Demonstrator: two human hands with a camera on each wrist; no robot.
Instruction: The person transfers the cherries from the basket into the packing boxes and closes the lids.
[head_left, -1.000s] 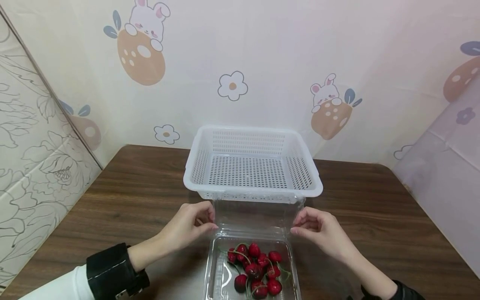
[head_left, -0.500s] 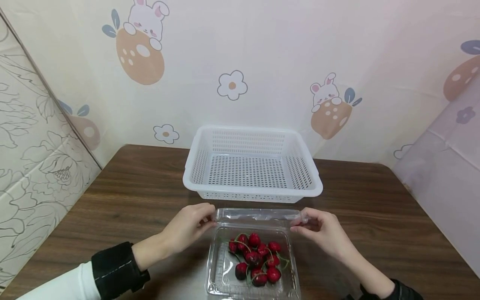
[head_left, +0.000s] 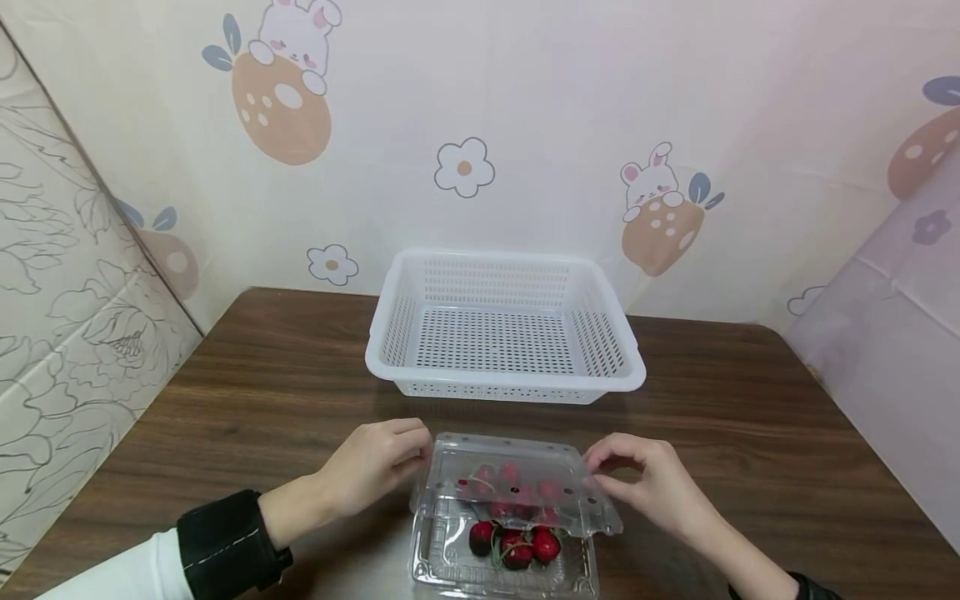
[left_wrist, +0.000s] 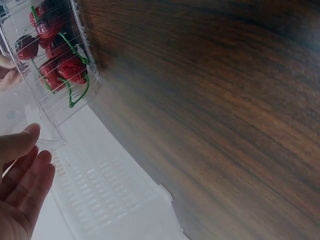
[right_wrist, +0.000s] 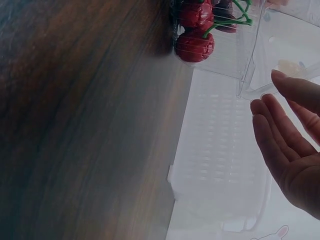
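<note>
A clear plastic clamshell box (head_left: 435, 567) lies in front of me with several red cherries (head_left: 545, 546) in its base. Its clear lid (head_left: 487, 450) slants over the back part of the base, so the rear cherries show through it. My left hand (head_left: 375, 465) pinches the lid's left edge near the hinge. At the opposite edge, my right hand (head_left: 648, 475) holds the lid between thumb and fingers. In the left wrist view a box corner reaches between thumb and fingers (left_wrist: 30, 185). Green stems (right_wrist: 227, 21) show in the right wrist view.
Behind the box stands a white perforated plastic basket (head_left: 495, 342). Both stand on a dark wood-grain table (head_left: 300, 367). Patterned sheets (head_left: 540, 100) hang behind the table and along its sides.
The lid has swung from upright at the back, over and toward me, and now slopes above the rear cherries. Both hands have come slightly nearer to me with it.
</note>
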